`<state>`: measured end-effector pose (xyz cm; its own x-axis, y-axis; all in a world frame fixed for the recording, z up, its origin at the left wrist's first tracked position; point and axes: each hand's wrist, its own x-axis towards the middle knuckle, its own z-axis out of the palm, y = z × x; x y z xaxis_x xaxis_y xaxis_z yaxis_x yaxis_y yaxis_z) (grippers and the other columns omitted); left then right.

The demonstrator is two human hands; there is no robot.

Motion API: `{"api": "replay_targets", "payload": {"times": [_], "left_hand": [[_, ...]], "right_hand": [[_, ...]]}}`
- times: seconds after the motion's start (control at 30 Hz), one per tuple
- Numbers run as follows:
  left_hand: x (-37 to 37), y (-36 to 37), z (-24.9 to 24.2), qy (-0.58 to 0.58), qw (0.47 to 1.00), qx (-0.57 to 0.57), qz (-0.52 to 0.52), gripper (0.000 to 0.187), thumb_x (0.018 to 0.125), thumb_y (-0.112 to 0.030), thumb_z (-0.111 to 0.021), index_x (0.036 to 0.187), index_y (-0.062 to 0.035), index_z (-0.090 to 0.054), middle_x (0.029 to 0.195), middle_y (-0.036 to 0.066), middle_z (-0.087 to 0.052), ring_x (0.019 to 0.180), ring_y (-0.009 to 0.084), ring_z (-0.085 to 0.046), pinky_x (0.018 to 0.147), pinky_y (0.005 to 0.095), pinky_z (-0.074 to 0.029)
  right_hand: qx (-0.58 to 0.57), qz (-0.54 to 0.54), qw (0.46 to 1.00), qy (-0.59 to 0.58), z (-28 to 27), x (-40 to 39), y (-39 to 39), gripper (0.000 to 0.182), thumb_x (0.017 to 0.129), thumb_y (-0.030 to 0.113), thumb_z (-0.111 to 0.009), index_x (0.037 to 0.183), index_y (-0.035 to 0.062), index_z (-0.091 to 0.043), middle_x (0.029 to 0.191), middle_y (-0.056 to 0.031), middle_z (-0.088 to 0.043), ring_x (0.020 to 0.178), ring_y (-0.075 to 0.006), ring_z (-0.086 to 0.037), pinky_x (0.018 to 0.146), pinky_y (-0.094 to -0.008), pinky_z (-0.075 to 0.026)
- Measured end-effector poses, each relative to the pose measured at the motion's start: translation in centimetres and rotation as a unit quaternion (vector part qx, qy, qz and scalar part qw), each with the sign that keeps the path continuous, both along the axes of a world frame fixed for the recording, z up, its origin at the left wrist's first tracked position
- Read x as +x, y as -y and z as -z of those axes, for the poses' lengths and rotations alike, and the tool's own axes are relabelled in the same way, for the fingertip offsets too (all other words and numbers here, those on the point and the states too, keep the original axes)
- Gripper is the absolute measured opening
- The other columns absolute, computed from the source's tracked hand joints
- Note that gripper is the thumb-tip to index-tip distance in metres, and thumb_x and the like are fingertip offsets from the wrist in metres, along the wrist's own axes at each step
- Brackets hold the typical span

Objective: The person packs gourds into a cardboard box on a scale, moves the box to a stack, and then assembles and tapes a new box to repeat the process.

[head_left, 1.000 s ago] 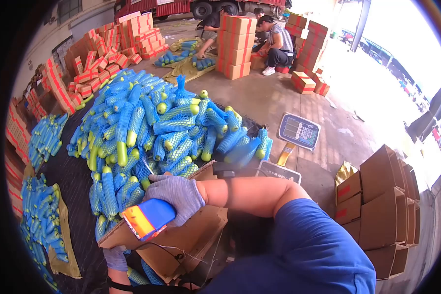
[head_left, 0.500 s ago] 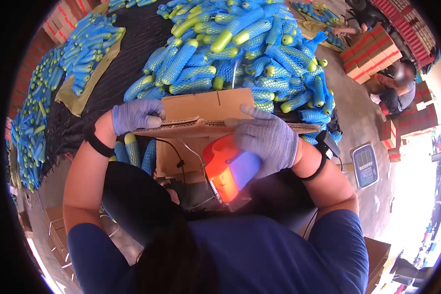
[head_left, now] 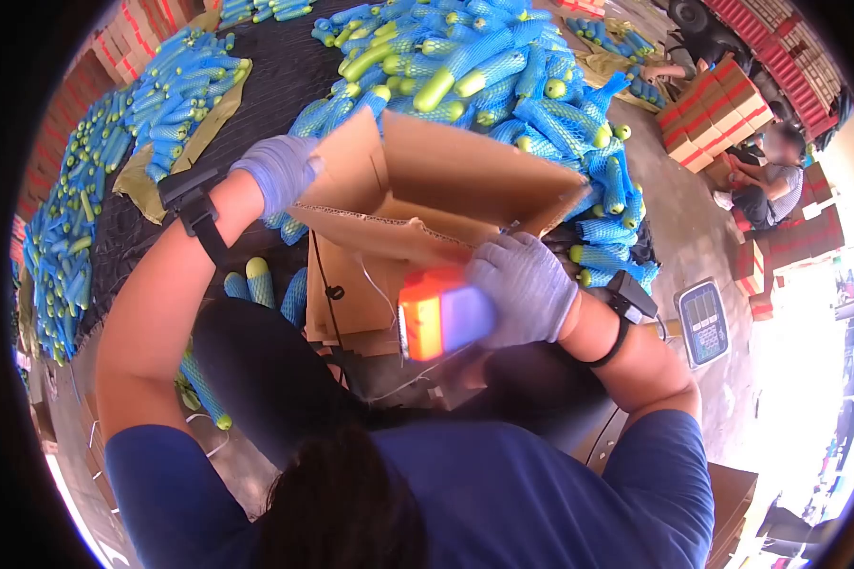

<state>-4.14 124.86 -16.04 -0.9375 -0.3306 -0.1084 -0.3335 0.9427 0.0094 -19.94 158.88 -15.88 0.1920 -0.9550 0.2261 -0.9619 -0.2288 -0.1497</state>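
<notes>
An open cardboard box (head_left: 484, 161) is tilted in front of me, its inside showing. My left hand (head_left: 280, 175), in a grey glove, grips the box at its upper left edge. My right hand (head_left: 527, 289), gloved too, is wrapped round an orange and blue tape dispenser (head_left: 432, 308), blurred by motion, with its toothed edge to the left. The back of this hand is close to the box's near right edge. Below the box stands another piece of cardboard (head_left: 356, 294). Behind it lies a heap of long green gourds (head_left: 465, 71) in blue foam nets.
More netted gourds (head_left: 176, 104) cover the dark ground sheet (head_left: 266, 71) at left. A scale (head_left: 703, 324) lies on the floor to the right. Farther off, a person (head_left: 778, 180) sits beside stacked red-striped boxes (head_left: 716, 114). Loose gourds (head_left: 259, 282) lie near my left knee.
The box has swung from a folded, flat-looking shape to open, its inside now showing. My left hand has risen with its edge; my right hand has moved slightly down, still holding the tape dispenser.
</notes>
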Motion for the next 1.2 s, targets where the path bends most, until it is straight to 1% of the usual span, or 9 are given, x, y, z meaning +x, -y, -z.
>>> {"api": "replay_targets", "payload": {"times": [0.1, 0.23, 0.33, 0.5, 0.57, 0.67, 0.73, 0.9, 1.2], "left_hand": [[0.7, 2.5, -1.7, -0.111, 0.960, 0.139, -0.214, 0.034, 0.094, -0.026, -0.049, 0.105, 0.0040, -0.062, 0.098, 0.029, -0.066, 0.096, 0.0449, -0.063, 0.085, 0.0486, -0.048], [0.0, -3.4, -0.1, 0.207, 0.967, -0.143, 0.036, 0.024, 0.087, -0.017, -0.058, 0.096, -0.0024, -0.075, 0.103, 0.022, -0.070, 0.095, 0.0354, -0.069, 0.079, 0.0441, -0.056], [-2.5, -8.8, 1.4, 0.258, 0.962, -0.083, -0.040, 0.024, 0.082, -0.023, -0.070, 0.093, -0.0019, -0.076, 0.096, 0.018, -0.073, 0.091, 0.0359, -0.071, 0.078, 0.0423, -0.056], [-0.5, -10.2, -1.3, 0.187, 0.970, 0.106, -0.113, 0.066, 0.093, -0.061, -0.051, 0.114, -0.0009, -0.066, 0.096, 0.024, -0.069, 0.095, 0.0394, -0.067, 0.083, 0.0440, -0.052], [1.6, -10.1, -2.1, 0.125, 0.931, 0.333, -0.084, 0.069, 0.093, -0.063, -0.048, 0.119, -0.0005, -0.062, 0.093, 0.024, -0.068, 0.096, 0.0401, -0.066, 0.085, 0.0439, -0.051], [4.9, -9.2, 0.1, -0.056, 0.921, 0.342, 0.181, 0.069, 0.094, -0.064, -0.044, 0.114, -0.0013, -0.063, 0.089, 0.024, -0.066, 0.096, 0.0415, -0.064, 0.086, 0.0437, -0.049], [5.3, -9.9, 1.1, -0.056, 0.962, 0.232, 0.132, 0.060, 0.095, -0.060, -0.044, 0.098, -0.0045, -0.066, 0.082, 0.021, -0.066, 0.086, 0.0410, -0.064, 0.077, 0.0462, -0.050], [2.1, -8.0, 3.5, -0.081, 0.973, 0.191, 0.105, 0.049, 0.095, -0.053, -0.050, 0.086, -0.0077, -0.067, 0.072, 0.017, -0.065, 0.072, 0.0401, -0.064, 0.066, 0.0490, -0.049], [-2.6, -7.9, 8.4, -0.240, 0.960, 0.135, 0.056, 0.040, 0.084, -0.040, -0.068, 0.110, -0.0098, -0.061, 0.101, 0.019, -0.066, 0.096, 0.0377, -0.063, 0.080, 0.0474, -0.048]], "right_hand": [[0.073, -0.069, 0.995, 0.017, -2.2, -1.8, -1.1, 0.065, 0.048, 0.041, -0.082, 0.100, 0.0102, -0.057, 0.096, -0.0119, -0.061, 0.093, -0.0353, -0.061, 0.077, -0.0445, -0.047], [0.049, -0.097, 0.982, 0.156, -2.6, -3.5, -1.0, 0.062, 0.056, 0.052, -0.087, 0.098, 0.0108, -0.067, 0.089, -0.0114, -0.066, 0.082, -0.0351, -0.065, 0.071, -0.0404, -0.051], [0.114, -0.032, 0.969, 0.219, -2.0, -4.6, -0.2, 0.065, 0.056, 0.035, -0.084, 0.111, 0.0082, -0.062, 0.105, -0.0145, -0.066, 0.092, -0.0373, -0.065, 0.082, -0.0429, -0.051], [0.109, -0.086, 0.590, 0.796, 0.8, -6.4, 1.6, 0.111, 0.065, 0.035, -0.086, 0.152, 0.0019, -0.025, 0.146, -0.0165, -0.047, 0.129, -0.0299, -0.052, 0.109, -0.0441, -0.042], [0.141, -0.067, 0.440, 0.884, 2.3, -7.9, 2.5, 0.095, 0.071, 0.038, -0.078, 0.148, 0.0025, -0.035, 0.142, -0.0182, -0.052, 0.127, -0.0324, -0.055, 0.110, -0.0470, -0.042], [0.120, -0.018, 0.384, 0.915, 5.8, -8.4, 4.8, 0.081, 0.075, 0.037, -0.073, 0.142, 0.0042, -0.043, 0.136, -0.0187, -0.056, 0.124, -0.0339, -0.057, 0.110, -0.0493, -0.043], [0.142, -0.007, 0.362, 0.921, 7.0, -8.2, 5.2, 0.078, 0.075, 0.036, -0.074, 0.140, 0.0045, -0.045, 0.135, -0.0180, -0.057, 0.122, -0.0328, -0.058, 0.109, -0.0487, -0.043], [0.091, -0.026, 0.456, 0.885, 4.7, -7.8, 4.9, 0.080, 0.072, 0.034, -0.075, 0.138, 0.0020, -0.046, 0.134, -0.0175, -0.058, 0.121, -0.0325, -0.058, 0.107, -0.0483, -0.045], [-0.005, 0.088, 0.876, 0.475, -1.7, -5.7, 0.7, 0.077, 0.073, 0.019, -0.084, 0.138, 0.0054, -0.046, 0.131, -0.0108, -0.057, 0.121, -0.0220, -0.055, 0.106, -0.0380, -0.042]]}}
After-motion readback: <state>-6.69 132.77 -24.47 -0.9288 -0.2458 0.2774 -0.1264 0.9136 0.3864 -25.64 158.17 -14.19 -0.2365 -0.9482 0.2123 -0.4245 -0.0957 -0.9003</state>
